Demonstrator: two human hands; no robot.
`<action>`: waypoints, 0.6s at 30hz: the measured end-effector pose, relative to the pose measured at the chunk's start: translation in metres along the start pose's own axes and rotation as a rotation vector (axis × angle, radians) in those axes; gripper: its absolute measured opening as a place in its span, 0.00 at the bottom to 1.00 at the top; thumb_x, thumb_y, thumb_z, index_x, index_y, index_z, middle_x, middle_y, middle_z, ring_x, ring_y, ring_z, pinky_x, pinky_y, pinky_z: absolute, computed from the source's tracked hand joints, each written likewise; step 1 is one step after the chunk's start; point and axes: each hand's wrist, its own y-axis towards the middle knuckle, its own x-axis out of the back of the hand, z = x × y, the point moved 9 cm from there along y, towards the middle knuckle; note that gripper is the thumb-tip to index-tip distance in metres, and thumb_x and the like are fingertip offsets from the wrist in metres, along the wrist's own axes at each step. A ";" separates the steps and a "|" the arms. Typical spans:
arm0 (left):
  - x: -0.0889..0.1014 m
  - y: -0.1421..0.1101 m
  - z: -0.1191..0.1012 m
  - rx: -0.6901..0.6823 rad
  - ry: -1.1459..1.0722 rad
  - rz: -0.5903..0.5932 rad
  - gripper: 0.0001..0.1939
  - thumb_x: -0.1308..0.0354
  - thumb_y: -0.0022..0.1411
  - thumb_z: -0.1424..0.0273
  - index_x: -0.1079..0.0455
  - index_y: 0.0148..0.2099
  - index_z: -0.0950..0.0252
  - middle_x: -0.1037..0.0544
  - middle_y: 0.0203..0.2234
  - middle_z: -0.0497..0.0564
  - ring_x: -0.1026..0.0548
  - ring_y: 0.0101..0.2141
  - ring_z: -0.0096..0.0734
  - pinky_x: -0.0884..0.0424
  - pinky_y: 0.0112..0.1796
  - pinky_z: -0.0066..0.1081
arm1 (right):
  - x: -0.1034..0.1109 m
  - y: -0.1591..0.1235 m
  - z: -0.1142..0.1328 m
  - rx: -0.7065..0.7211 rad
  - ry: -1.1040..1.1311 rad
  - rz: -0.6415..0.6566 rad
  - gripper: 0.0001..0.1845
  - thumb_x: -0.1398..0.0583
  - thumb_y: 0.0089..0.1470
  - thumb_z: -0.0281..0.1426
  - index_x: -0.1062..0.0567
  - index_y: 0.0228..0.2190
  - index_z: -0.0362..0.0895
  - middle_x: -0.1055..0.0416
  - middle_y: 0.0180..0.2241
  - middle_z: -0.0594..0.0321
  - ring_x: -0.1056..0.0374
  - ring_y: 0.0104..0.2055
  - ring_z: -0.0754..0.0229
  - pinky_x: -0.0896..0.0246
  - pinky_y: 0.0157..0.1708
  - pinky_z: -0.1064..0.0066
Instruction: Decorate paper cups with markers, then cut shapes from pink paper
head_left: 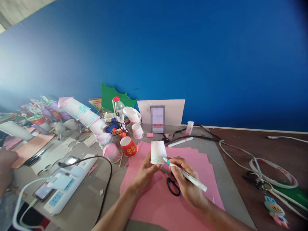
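Angling inward over pink paper (156,207) — left hand (145,170) clamped on white cup (158,151), right hand (189,186) pinching marker (190,177) — tip at cup.

Left hand (145,170) holds white cup (158,149); right hand (189,189) holds marker (188,176), tip at cup; pink paper (154,205) below.

My right hand (189,190) is hiding part of the scissors (173,193); left edge is cutting off another person's hand (6,168); phone screen (157,118) is showing blurred.
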 end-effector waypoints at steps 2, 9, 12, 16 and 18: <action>0.001 0.000 0.001 -0.005 0.004 0.002 0.27 0.32 0.56 0.63 0.30 0.57 0.62 0.20 0.44 0.56 0.26 0.49 0.48 0.35 0.49 0.39 | -0.001 -0.001 -0.001 0.011 0.007 0.013 0.10 0.41 0.61 0.39 0.24 0.34 0.47 0.33 0.24 0.67 0.41 0.22 0.64 0.41 0.23 0.74; 0.001 -0.001 0.002 0.009 0.010 0.008 0.25 0.33 0.57 0.64 0.30 0.56 0.62 0.21 0.45 0.56 0.27 0.50 0.48 0.33 0.49 0.39 | -0.004 -0.002 -0.003 0.023 0.012 0.067 0.09 0.43 0.62 0.37 0.25 0.34 0.48 0.35 0.24 0.67 0.41 0.23 0.63 0.42 0.24 0.74; 0.003 -0.002 0.003 0.015 0.017 0.010 0.24 0.34 0.59 0.66 0.30 0.57 0.63 0.21 0.44 0.57 0.27 0.49 0.46 0.33 0.47 0.38 | -0.004 -0.003 -0.003 0.011 0.015 0.068 0.09 0.43 0.62 0.37 0.26 0.33 0.47 0.35 0.23 0.68 0.41 0.22 0.63 0.43 0.22 0.73; 0.004 -0.003 0.004 0.021 0.028 0.003 0.21 0.35 0.59 0.66 0.29 0.55 0.63 0.21 0.43 0.57 0.27 0.49 0.45 0.32 0.46 0.36 | -0.004 -0.003 -0.003 0.007 0.017 0.059 0.08 0.42 0.61 0.36 0.26 0.32 0.47 0.35 0.23 0.68 0.42 0.21 0.64 0.44 0.21 0.74; 0.003 -0.003 0.003 0.025 0.039 -0.001 0.20 0.35 0.59 0.65 0.28 0.53 0.62 0.21 0.43 0.56 0.27 0.49 0.45 0.32 0.46 0.36 | -0.004 -0.003 -0.003 0.013 0.015 0.061 0.08 0.43 0.61 0.36 0.26 0.32 0.47 0.35 0.23 0.68 0.42 0.21 0.64 0.43 0.22 0.73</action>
